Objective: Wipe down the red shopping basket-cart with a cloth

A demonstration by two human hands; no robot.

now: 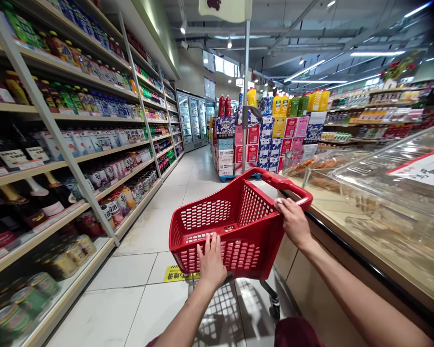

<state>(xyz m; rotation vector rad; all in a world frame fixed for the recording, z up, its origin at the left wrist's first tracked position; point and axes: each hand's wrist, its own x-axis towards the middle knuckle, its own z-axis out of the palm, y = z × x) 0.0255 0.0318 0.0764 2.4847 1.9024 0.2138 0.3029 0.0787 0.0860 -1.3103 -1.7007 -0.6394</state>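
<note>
A red plastic shopping cart (195,243) stands turned sideways in front of me, its perforated basket holding nothing that I can see. My left hand (211,262) lies with fingers spread against the near side of the basket, fingertips at the upper rim. At the handle end, my right hand (292,219) presses a small crumpled white cloth (279,203) to the basket's back edge, just below the red handle (287,182). The fingers cover most of the cloth, so its size is hidden.
Shelves of bottles and cans (104,147) line the left side. A glass-covered food counter (383,193) stands close on the right. Ahead are stacked drink cartons (251,142) around a metal pole (246,72), and glass-door fridges (193,118). A yellow sticker (173,273) marks the tiled floor.
</note>
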